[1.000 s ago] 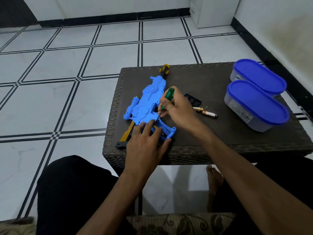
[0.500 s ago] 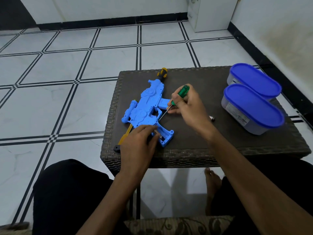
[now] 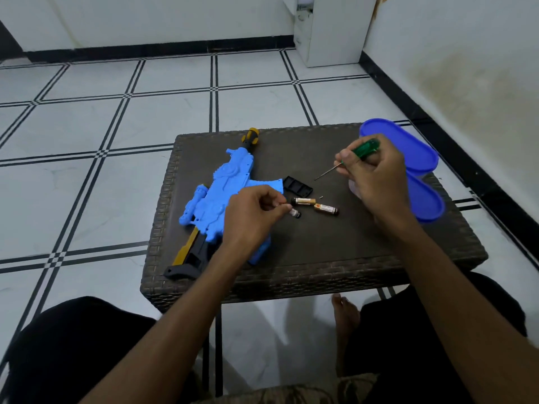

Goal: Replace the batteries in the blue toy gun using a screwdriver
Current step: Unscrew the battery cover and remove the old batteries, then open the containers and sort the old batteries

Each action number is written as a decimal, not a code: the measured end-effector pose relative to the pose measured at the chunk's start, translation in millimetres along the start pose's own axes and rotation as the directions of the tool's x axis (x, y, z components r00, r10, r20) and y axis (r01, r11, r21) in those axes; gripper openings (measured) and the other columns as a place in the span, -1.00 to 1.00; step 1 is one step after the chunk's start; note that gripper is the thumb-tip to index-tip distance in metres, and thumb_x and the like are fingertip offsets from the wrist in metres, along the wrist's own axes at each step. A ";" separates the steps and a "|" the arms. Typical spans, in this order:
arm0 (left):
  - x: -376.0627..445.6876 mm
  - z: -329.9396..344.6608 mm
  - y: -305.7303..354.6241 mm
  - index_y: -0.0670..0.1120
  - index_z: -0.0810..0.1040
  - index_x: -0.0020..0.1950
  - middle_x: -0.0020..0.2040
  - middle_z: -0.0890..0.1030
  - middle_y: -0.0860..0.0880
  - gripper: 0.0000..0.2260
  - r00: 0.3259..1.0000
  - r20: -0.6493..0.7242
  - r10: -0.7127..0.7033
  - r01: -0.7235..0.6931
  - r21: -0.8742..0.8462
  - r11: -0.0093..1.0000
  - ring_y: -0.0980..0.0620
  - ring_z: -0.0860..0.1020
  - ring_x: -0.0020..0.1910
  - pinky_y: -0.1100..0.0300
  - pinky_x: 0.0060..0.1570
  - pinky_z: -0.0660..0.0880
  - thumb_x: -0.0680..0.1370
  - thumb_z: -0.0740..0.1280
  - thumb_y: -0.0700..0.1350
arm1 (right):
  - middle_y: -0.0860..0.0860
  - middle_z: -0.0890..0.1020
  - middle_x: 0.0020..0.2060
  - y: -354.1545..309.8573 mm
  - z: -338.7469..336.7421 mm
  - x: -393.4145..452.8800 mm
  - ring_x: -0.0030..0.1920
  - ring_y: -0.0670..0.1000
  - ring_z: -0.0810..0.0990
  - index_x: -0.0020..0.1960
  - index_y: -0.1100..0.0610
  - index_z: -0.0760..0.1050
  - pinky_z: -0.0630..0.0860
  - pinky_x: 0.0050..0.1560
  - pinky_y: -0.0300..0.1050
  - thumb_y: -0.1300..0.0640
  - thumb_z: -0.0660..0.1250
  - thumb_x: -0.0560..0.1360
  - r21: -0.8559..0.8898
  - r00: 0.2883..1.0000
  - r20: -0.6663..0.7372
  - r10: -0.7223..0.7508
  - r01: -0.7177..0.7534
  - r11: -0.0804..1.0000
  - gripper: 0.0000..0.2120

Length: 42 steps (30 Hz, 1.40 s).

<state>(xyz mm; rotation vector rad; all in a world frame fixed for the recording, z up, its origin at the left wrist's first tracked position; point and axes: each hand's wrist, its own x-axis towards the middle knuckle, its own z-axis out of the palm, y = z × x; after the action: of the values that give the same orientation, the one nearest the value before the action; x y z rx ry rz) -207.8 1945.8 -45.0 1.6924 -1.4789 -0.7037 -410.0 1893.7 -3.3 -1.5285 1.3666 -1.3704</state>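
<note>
The blue toy gun (image 3: 217, 196) lies on its side on the dark woven table (image 3: 320, 252), its black and yellow stock toward me. My left hand (image 3: 250, 212) hovers over the gun's grip and pinches a small battery (image 3: 294, 213) at its fingertips. Two more batteries (image 3: 303, 201) (image 3: 326, 209) lie just right of it, beside the black battery cover (image 3: 297, 186) and a tiny screw (image 3: 321, 196). Further right, raised above the table, my right hand (image 3: 373, 173) holds the green-handled screwdriver (image 3: 364, 148), tip pointing left and down.
Two blue-lidded plastic containers (image 3: 420, 158) stand at the table's right side, partly behind my right hand. A white cabinet (image 3: 329, 30) stands at the back wall. My knees and a bare foot (image 3: 345, 313) are below the table's near edge.
My right hand lifted the screwdriver away from the gun toward the right. My left hand left the gun's grip and came up with a battery pinched in its fingers.
</note>
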 end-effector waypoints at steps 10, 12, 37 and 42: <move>10.8 36.7 3.1 0.05 0.59 -0.17 -0.20 0.63 0.12 -0.82 0.988 0.142 0.060 -0.111 0.385 0.916 0.15 0.56 -0.12 0.09 -0.15 0.54 0.41 0.48 0.12 | -0.07 0.64 -0.05 28.7 -6.7 1.4 -0.04 -0.11 0.60 0.00 0.11 0.52 0.53 -0.09 -0.33 0.19 0.43 0.50 -0.402 0.992 0.033 -0.120 0.123 0.907 -0.88; 12.0 36.3 3.3 0.07 0.60 -0.13 -0.17 0.64 0.11 -0.84 0.985 0.145 0.096 -0.149 0.423 0.894 0.11 0.55 -0.08 0.10 -0.13 0.50 0.42 0.47 0.11 | -0.03 0.65 -0.08 35.1 0.8 1.6 -0.09 -0.07 0.60 -0.02 0.13 0.51 0.45 -0.20 -0.40 0.22 0.43 0.50 -0.472 0.989 0.088 -0.115 0.143 0.870 -0.88; -11.9 -15.8 -6.6 0.11 0.64 -0.01 -0.04 0.64 0.18 -0.91 0.978 0.070 0.194 -0.206 0.416 0.886 0.13 0.50 0.03 0.25 -0.10 0.36 0.49 0.43 -0.02 | 0.01 0.55 0.16 51.6 -2.5 -8.9 0.07 0.00 0.56 0.21 0.10 0.54 0.57 0.06 -0.06 0.24 0.30 0.55 -0.815 0.832 0.513 0.209 0.397 0.422 -0.75; -6.4 -12.9 0.9 0.08 0.65 0.00 -0.04 0.65 0.15 -0.90 0.972 0.095 0.216 -0.236 0.389 0.891 0.14 0.54 0.02 0.25 -0.06 0.41 0.50 0.42 -0.05 | 0.02 0.56 0.13 47.4 -5.3 -11.2 0.07 0.03 0.58 0.20 0.10 0.52 0.57 0.02 -0.05 0.26 0.28 0.55 -0.806 0.814 0.536 0.223 0.414 0.424 -0.76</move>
<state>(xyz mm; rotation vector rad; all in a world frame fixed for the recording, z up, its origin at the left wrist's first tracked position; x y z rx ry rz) -199.0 1954.6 -37.6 1.7607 -1.9176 -0.3321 -426.6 1894.2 -49.4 -2.4808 1.6743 0.0593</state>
